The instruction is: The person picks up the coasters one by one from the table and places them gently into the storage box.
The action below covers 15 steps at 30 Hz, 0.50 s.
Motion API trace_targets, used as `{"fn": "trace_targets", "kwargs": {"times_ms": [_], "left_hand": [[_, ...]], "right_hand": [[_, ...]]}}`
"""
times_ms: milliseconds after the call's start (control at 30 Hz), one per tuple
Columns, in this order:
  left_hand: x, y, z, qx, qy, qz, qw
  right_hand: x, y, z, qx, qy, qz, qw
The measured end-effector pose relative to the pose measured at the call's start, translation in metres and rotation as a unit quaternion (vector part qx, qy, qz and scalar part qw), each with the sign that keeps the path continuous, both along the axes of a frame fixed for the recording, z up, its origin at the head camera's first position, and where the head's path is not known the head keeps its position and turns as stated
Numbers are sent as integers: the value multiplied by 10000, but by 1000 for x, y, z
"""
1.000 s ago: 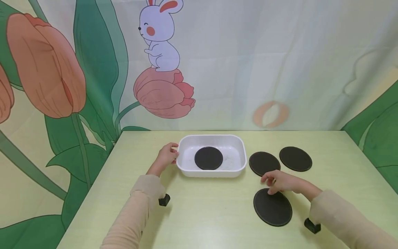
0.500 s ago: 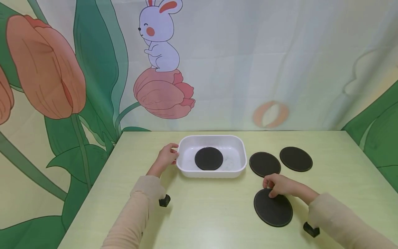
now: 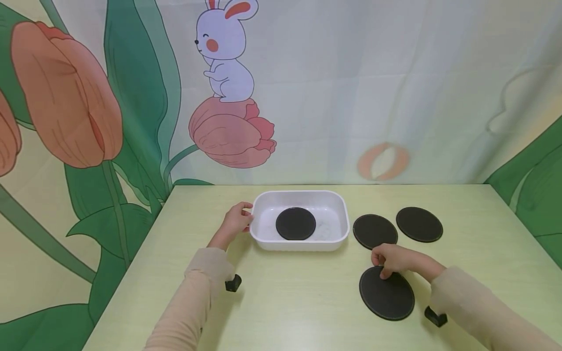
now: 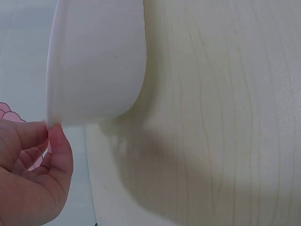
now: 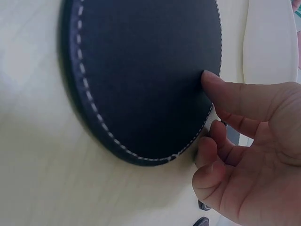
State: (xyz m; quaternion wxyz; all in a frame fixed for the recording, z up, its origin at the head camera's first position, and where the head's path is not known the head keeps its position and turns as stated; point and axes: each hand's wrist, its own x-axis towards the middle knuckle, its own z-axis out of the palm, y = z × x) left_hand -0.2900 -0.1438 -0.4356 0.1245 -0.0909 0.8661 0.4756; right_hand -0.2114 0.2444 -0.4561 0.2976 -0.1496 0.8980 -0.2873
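Observation:
My left hand [image 3: 232,222] pinches the left end of a white plastic basin [image 3: 303,245] by its rim, thumb and finger meeting there in the left wrist view. Inside the basin lies one round black coaster [image 3: 295,224]. At the right, my right hand [image 3: 397,258] pinches the far edge of another black coaster [image 3: 388,298], which has white stitching around its border. In the right wrist view the thumb presses on the coaster's top face, while the index finger goes behind its edge, partly hidden.
Two more black coasters, a nearer one [image 3: 374,231] and a farther one [image 3: 419,224], lie on the pale wooden table [image 3: 285,302] right of the basin. Behind the table hangs a curtain [image 3: 333,97] printed with tulips and a rabbit.
My right hand has come down onto the near coaster, its thumb and fingers closing on the far edge. The left hand and the basin stay where they were.

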Motion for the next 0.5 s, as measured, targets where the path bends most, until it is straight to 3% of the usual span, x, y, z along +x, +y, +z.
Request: {"fn": "trace_targets", "kwargs": {"times_ms": [500], "left_hand": [[-1, -1, -2, 66, 58, -22, 10000]], "right_hand": [[-3, 0, 3, -39, -62, 341, 9994]]}}
